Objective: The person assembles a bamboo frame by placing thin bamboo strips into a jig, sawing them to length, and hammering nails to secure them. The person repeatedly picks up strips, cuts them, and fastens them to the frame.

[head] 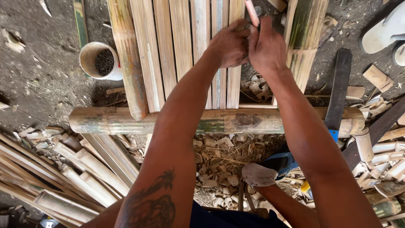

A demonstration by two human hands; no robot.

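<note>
Left hand [229,44] curled shut over pale split bamboo slats [219,80], apparently pinching something small (hidden by fingers). Right hand [266,48] closed round slim pinkish tool handle [252,12], pressed against left. Slats laid side by side across thick round bamboo pole [109,120]. White tin of nails [100,61] stood nearby on dirt.

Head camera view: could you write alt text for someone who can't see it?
Seen from above, a person's left hand and right hand meet over a row of split bamboo slats resting on a round bamboo pole, the right hand gripping a thin pale stick. A small can stands on the dirt, with bamboo offcuts scattered below.
</note>
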